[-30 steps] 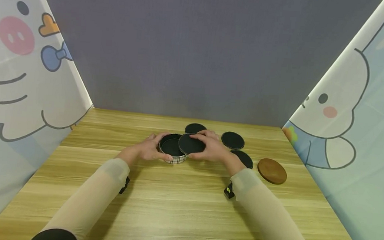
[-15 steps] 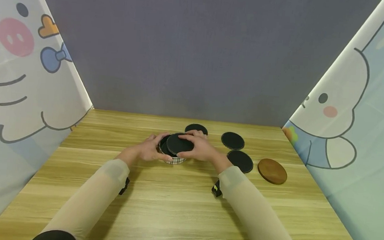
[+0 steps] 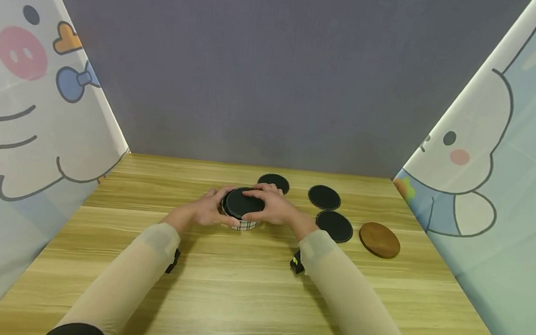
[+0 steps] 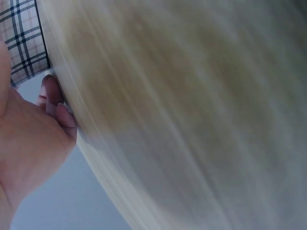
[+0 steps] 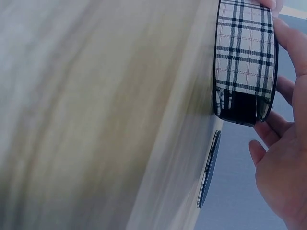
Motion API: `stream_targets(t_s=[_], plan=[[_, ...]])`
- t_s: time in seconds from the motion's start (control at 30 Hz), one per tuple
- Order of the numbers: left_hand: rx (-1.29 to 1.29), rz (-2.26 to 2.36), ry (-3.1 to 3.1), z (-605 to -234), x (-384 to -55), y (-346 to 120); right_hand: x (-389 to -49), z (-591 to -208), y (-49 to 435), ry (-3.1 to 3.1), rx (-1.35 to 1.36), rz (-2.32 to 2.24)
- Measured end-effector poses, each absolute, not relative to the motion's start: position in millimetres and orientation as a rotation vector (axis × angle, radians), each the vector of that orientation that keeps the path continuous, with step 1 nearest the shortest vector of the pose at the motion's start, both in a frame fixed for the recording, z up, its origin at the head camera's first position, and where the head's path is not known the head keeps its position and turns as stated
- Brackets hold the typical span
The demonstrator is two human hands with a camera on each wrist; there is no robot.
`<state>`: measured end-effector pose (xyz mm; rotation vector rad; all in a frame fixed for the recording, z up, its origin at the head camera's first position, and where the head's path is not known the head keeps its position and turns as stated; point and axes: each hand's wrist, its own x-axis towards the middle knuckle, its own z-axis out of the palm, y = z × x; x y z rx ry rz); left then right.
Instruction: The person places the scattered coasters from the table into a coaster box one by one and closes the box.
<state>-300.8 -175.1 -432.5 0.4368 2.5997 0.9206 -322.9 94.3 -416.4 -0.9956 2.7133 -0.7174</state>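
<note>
Plaid wraps the round holder (image 3: 247, 226), just below and left of the head view's centre; the left hand (image 3: 208, 208) grips its left side between spread thumb and fingers. Above its opening, the right hand (image 3: 275, 206), thumb and fingers parted, pinches a black disc (image 3: 243, 203) by the edge. Three similar discs (image 3: 334, 226) and a brown disc (image 3: 379, 240) lie further right
</note>
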Motion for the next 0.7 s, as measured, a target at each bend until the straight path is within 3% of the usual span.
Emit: stream_targets(t_s=[0.7], plan=[[0.475, 0.912, 2.620, -435.7, -301.7, -174.8, -323.3, -425.5, 97.1, 2.686, -1.021, -0.717]])
